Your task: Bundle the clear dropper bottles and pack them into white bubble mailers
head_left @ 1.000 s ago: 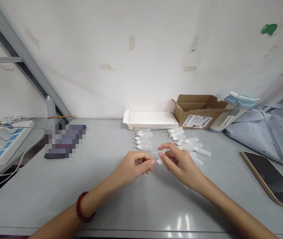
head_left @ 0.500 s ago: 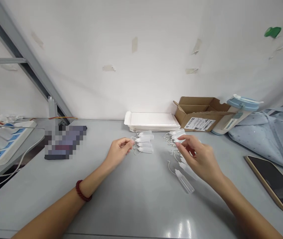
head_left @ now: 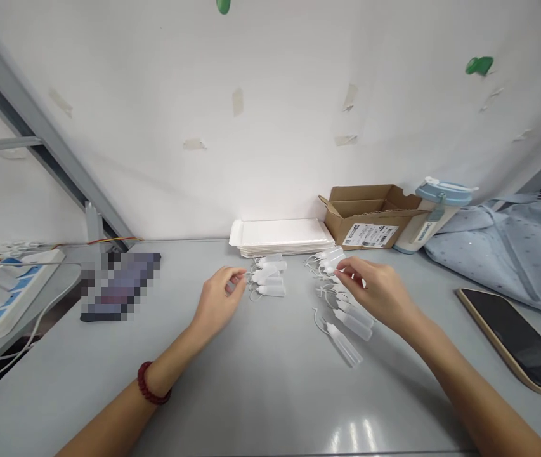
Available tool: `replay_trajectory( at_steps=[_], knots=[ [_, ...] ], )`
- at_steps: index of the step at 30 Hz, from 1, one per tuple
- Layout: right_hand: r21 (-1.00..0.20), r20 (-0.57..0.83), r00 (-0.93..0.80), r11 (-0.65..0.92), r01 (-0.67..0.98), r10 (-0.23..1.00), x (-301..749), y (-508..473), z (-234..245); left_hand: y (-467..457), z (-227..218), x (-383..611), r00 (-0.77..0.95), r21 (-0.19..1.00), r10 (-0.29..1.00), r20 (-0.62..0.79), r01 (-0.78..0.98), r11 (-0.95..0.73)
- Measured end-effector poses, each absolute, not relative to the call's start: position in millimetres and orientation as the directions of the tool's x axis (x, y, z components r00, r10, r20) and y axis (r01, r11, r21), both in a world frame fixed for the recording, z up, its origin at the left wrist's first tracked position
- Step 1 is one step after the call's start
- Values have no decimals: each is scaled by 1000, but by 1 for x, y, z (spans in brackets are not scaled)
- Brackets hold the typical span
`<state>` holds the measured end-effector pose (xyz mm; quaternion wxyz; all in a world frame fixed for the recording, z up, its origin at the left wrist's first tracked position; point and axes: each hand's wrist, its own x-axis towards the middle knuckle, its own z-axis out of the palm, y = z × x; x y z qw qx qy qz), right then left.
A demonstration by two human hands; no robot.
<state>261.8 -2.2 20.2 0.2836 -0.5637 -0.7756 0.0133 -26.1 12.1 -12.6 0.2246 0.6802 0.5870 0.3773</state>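
Observation:
Small translucent plastic dropper bottles with thin white cords at their tips lie in two groups on the grey table. My left hand is beside the left group, thumb and fingertips slightly apart near a tilted dropper bottle. Below that one lies another dropper bottle. My right hand has its thumb and index finger pinched at a dropper bottle in the right group, partly covering it. Closer to me, a single dropper bottle lies slanted, with another dropper bottle just behind it.
Behind the bottles are a stack of flat white boxes and an open cardboard box. To the right stand a cup with a blue lid, a blue cloth bag and a phone. A power strip lies far left.
My left hand has drawn slightly away from the dropper bottle it was pinching, which now lies tilted on the left group. My right hand stays at the right group. The camera view has shifted.

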Motion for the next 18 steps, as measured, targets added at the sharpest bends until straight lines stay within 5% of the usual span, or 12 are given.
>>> replay_trajectory(
  at_steps=[6, 18],
  knots=[
    [-346, 402, -214, 364, 865, 890, 262, -2, 21, 19, -25, -23, 182, 590, 938, 295, 737, -329],
    [-340, 381, -230, 367, 866, 896, 260, -2, 22, 21, -25, -19, 228, 624, 924, 308, 685, -377]
  ],
)
